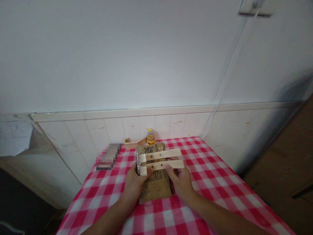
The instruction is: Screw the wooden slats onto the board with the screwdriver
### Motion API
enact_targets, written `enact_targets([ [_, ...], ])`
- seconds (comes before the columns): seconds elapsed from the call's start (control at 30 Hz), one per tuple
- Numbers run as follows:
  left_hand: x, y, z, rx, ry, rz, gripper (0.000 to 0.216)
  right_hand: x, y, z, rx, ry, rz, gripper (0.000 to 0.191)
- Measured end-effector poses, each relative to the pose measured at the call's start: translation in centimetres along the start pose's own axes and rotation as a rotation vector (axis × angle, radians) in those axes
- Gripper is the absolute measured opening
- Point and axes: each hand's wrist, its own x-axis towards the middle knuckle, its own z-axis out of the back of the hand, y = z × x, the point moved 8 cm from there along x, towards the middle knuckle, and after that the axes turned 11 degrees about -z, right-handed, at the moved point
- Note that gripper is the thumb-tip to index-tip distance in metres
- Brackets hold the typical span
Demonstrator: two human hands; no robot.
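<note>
A brown vacuum-packed brick-shaped packet (154, 186) with dark printing lies on the red-and-white checked tablecloth (210, 182). Across its upper part sits a wooden clamp (161, 159) made of two pale slats joined by screws. My left hand (135, 184) grips the left edge of the packet and the left end of the lower slat, thumb on top. My right hand (179, 182) holds the right side, thumb pressing the lower slat. Both hands are closed around the packet and clamp.
A small bottle with a yellow label (151, 136) and a wooden scoop (132, 142) stand at the table's far edge by the white panelled wall. A blurred-out flat object (109, 156) lies at the back left. The table ends at the right, above brown floor.
</note>
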Motion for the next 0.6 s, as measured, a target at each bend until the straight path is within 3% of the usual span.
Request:
enact_targets([
  [0.6,-0.04,-0.37,-0.25,-0.037,-0.001,-0.004,0.065,0.10,-0.16,-0.06,0.007,-0.013,0.005,0.023],
])
